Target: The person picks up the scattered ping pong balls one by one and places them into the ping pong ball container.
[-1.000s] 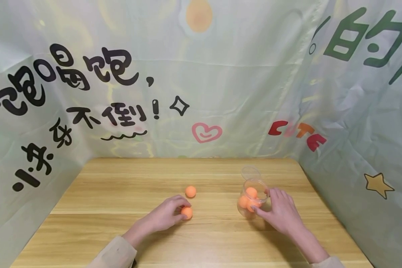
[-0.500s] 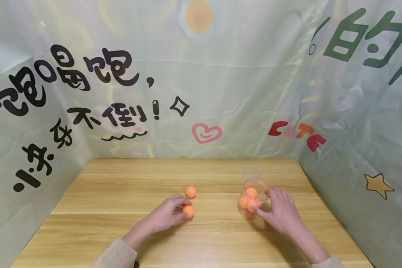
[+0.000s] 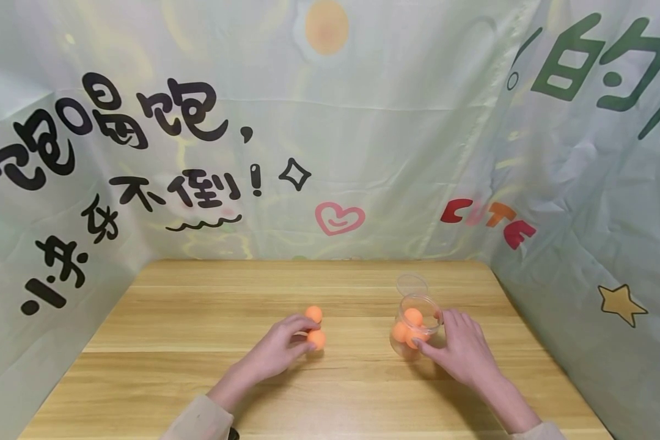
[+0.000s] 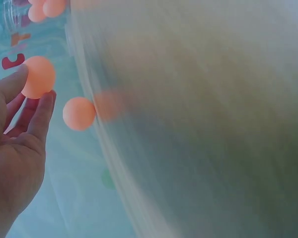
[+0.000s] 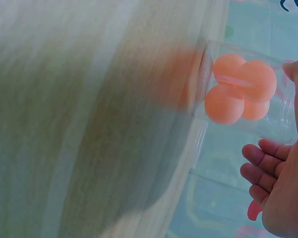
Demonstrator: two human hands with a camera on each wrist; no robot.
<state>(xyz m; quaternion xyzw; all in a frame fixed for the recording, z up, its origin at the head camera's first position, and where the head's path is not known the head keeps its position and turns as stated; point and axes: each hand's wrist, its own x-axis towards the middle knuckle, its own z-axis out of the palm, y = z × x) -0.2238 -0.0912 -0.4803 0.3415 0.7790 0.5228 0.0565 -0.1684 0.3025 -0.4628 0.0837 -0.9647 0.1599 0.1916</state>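
Note:
My left hand [image 3: 277, 349] pinches an orange ping-pong ball [image 3: 316, 340] between thumb and fingertips. In the left wrist view the pinched ball [image 4: 38, 77] is raised off the table. A second orange ball [image 3: 314, 313] lies on the table just beyond it, partly overlapped by the fingers in the head view. To the right, my right hand [image 3: 464, 348] holds a clear plastic jar [image 3: 400, 352] upright, thumb on the near side and fingers round the far side. The jar's mouth is uncovered, and several orange balls [image 5: 224, 104] lie inside.
Behind the jar a clear round lid [image 3: 412, 285] lies on the wooden table [image 3: 209, 305]. Printed cloth walls [image 3: 407, 153] enclose the table at the back and both sides.
My left hand has moved slightly right and away from me with the ball, bringing it nearer the second ball in the head view. The right hand and jar stay put.

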